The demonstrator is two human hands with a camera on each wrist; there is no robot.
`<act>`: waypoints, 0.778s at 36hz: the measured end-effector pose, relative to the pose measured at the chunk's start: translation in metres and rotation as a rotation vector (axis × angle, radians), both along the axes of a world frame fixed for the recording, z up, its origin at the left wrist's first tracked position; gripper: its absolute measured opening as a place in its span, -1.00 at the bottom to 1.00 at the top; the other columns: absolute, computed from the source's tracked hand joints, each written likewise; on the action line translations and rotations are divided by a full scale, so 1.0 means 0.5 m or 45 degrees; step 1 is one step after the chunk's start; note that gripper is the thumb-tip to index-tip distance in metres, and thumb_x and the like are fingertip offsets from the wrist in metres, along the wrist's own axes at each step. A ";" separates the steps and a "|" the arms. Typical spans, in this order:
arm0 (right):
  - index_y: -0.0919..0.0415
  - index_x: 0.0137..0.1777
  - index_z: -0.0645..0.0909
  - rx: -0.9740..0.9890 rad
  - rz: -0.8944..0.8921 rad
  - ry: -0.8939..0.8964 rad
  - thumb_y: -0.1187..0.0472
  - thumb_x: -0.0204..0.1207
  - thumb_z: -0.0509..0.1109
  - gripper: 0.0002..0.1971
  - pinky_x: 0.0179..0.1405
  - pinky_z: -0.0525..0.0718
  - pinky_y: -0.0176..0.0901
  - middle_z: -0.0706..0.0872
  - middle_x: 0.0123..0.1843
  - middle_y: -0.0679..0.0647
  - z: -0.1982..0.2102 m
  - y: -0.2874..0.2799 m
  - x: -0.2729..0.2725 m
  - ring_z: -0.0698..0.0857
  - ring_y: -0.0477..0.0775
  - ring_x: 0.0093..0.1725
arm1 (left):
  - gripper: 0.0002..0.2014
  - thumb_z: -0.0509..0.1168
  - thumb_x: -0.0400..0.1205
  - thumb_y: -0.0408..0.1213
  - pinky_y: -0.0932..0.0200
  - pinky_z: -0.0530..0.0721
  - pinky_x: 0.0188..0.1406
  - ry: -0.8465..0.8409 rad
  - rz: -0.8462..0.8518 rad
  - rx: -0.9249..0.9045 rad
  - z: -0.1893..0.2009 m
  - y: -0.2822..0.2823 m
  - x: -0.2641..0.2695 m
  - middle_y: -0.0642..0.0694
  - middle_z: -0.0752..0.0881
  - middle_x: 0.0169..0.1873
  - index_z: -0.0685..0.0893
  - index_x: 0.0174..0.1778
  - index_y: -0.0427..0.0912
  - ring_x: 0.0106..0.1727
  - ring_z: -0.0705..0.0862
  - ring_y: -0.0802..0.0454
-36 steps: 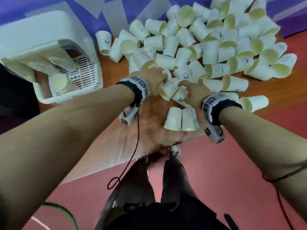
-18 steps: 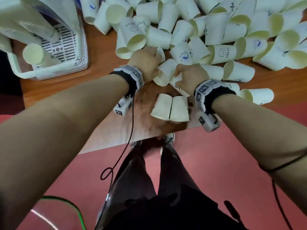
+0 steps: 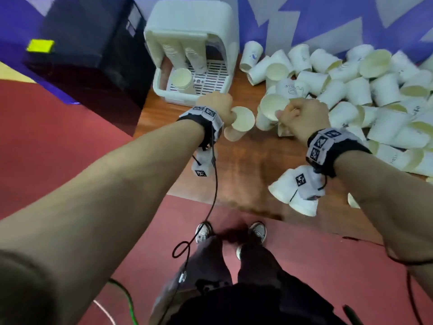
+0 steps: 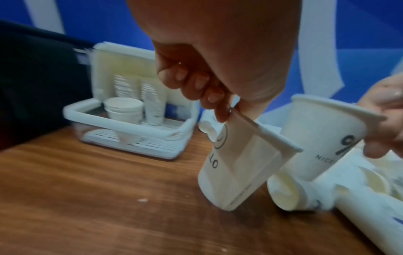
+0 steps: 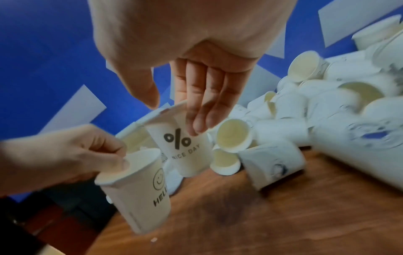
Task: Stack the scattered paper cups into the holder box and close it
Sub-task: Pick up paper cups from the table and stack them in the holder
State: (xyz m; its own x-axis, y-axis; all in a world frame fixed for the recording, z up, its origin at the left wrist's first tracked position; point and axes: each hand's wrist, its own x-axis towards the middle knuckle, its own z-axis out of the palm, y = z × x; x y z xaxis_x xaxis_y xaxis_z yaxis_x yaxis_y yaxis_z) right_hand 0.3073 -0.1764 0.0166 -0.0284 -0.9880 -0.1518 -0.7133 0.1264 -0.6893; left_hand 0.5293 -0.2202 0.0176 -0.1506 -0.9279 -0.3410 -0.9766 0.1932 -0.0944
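Observation:
My left hand (image 3: 230,111) pinches the rim of a white "HELLO" paper cup (image 3: 239,124) and holds it tilted just above the wooden table (image 3: 234,165). My right hand (image 3: 280,112) pinches the rim of a "% NICE DAY" cup (image 3: 269,111), thumb inside. The left wrist view shows the left hand (image 4: 235,110), its HELLO cup (image 4: 235,165) and the % cup (image 4: 316,138) side by side. The white holder box (image 3: 161,90) stands open behind the left hand with stacks of cups inside. A heap of cups (image 3: 351,90) lies to the right.
Two cups (image 3: 290,195) lie at the table's front edge under my right wrist. A black cabinet (image 3: 82,55) stands left of the table, a blue wall behind. Bare wood shows between the hands and the front edge.
Both hands have come out of the heap, each lifting one cup by its rim. The head view has swung left, bringing the holder box to the middle back.

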 end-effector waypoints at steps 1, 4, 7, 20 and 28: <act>0.13 -0.26 0.66 -0.018 -0.016 -0.033 -0.08 0.44 0.47 -0.73 -0.15 0.70 -0.26 0.73 -0.38 0.08 0.004 -0.001 0.023 0.72 0.02 -0.32 | -0.76 0.25 0.63 -0.10 0.09 0.46 -0.36 0.007 0.023 0.003 0.010 0.004 0.030 -0.16 0.62 -0.29 0.60 -0.18 -0.22 -0.27 0.59 -0.15; 0.08 -0.31 0.64 -0.039 -0.025 -0.049 -0.01 0.36 0.46 -0.81 -0.01 0.76 0.12 0.78 -0.31 0.12 0.017 -0.004 0.083 0.78 0.20 -0.19 | -0.75 0.26 0.63 -0.12 0.14 0.40 -0.44 0.027 0.105 -0.023 0.037 0.025 0.121 -0.17 0.63 -0.32 0.61 -0.19 -0.26 -0.29 0.58 -0.15; 0.03 -0.35 0.61 -0.039 -0.053 0.000 0.17 0.26 0.42 -0.96 0.04 0.75 0.12 0.76 -0.31 0.08 0.033 0.000 0.140 0.77 0.23 -0.16 | -0.75 0.28 0.61 -0.10 0.18 0.32 -0.52 0.083 0.199 -0.050 0.059 0.054 0.213 -0.11 0.57 -0.40 0.55 -0.26 -0.20 -0.36 0.56 -0.12; 0.00 -0.22 0.64 0.020 -0.196 0.189 0.21 0.30 0.48 -0.89 0.08 0.75 0.06 0.80 -0.07 0.08 0.062 0.035 0.351 0.76 0.19 -0.02 | -0.79 0.39 0.47 -0.15 0.19 0.49 -0.49 0.406 0.656 -0.006 0.067 0.132 0.551 -0.16 0.68 -0.38 0.63 -0.34 -0.22 -0.43 0.63 -0.07; 0.06 -0.29 0.61 0.019 -0.201 0.166 0.17 0.31 0.44 -0.95 0.02 0.77 0.04 0.79 -0.23 0.10 0.068 -0.005 0.449 0.78 0.21 -0.14 | -0.78 0.39 0.49 -0.13 0.14 0.51 -0.47 0.534 0.672 -0.090 0.098 0.062 0.593 -0.17 0.69 -0.37 0.61 -0.35 -0.21 -0.43 0.64 -0.09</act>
State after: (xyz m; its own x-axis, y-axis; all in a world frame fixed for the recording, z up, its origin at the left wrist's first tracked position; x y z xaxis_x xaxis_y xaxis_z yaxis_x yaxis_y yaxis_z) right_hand 0.5320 -0.1788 0.0505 -0.2027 -0.9675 -0.1512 -0.7668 0.2529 -0.5899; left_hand 0.8256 -0.1894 0.0666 0.2222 -0.9314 -0.2884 -0.8952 -0.3121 0.3181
